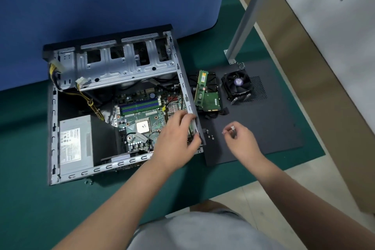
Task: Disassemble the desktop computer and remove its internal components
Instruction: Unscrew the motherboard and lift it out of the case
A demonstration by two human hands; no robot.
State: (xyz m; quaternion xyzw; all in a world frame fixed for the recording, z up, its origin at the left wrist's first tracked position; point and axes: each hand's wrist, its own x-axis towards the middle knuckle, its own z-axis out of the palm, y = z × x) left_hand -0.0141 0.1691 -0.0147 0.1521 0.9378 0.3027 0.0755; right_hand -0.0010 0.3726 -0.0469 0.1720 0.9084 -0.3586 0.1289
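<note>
We note the open computer case (113,107) lying on the green mat (30,199), our left hand (174,136) curled over its right wall. Just right of the case, our right hand (241,138) pinches a small metal piece (233,127) above the detached side panel (263,128), beside loose screws (210,135); bare panel lies beyond.

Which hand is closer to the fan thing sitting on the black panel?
The right hand. It hovers over the panel just below the cooler fan, pinching a small silver piece. The left hand is farther away, gripping the case's right wall.
</note>
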